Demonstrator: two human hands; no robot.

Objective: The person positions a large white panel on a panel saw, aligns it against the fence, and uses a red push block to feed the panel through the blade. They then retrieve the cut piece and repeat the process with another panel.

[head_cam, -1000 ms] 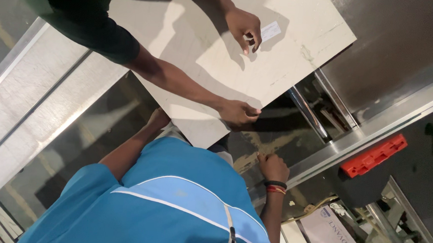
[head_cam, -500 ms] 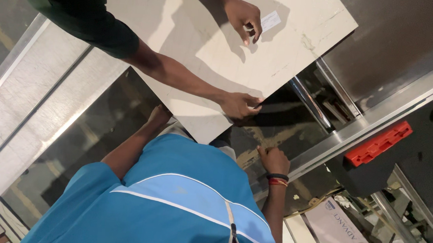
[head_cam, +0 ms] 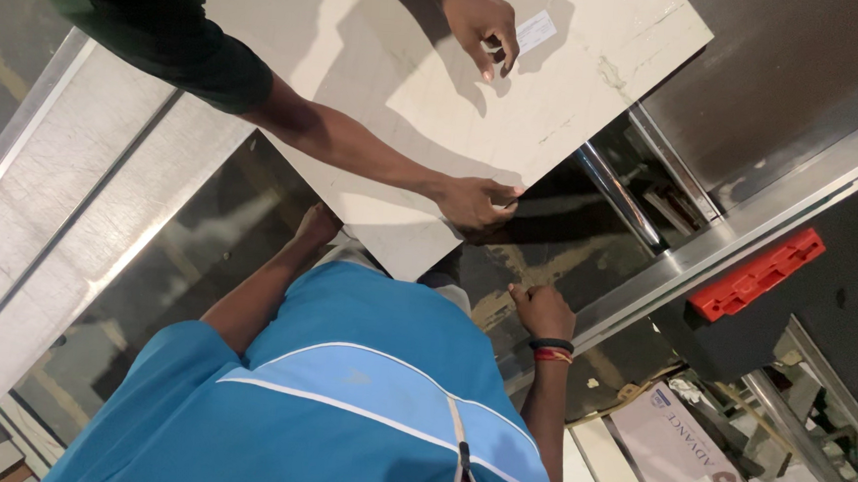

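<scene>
A large cream stone-look tile [head_cam: 389, 90] lies flat across a metal machine bed. My left hand [head_cam: 482, 21] rests on its top face and pinches the edge of a small white label [head_cam: 539, 29] stuck there. My right hand [head_cam: 476, 199] grips the tile's near edge, thumb on top. A co-worker in a blue shirt [head_cam: 360, 396] stands at the tile's corner. One of the co-worker's hands [head_cam: 317, 224] is under the tile's edge. The other hand [head_cam: 544, 313], with wristbands, rests on the dark surface beside the tile.
A steel roller [head_cam: 610, 195] and a metal frame rail [head_cam: 747, 231] run beside the tile. A red plastic block [head_cam: 756, 276] sits on the rail. A cardboard box [head_cam: 669, 449] and stacked tiles lie beyond. Pale metal rails [head_cam: 64, 209] run along the other side.
The tile has slid a little toward the rail with both my hands still on it. My left fingers have shifted on the label. The co-worker's banded hand stays beside the tile.
</scene>
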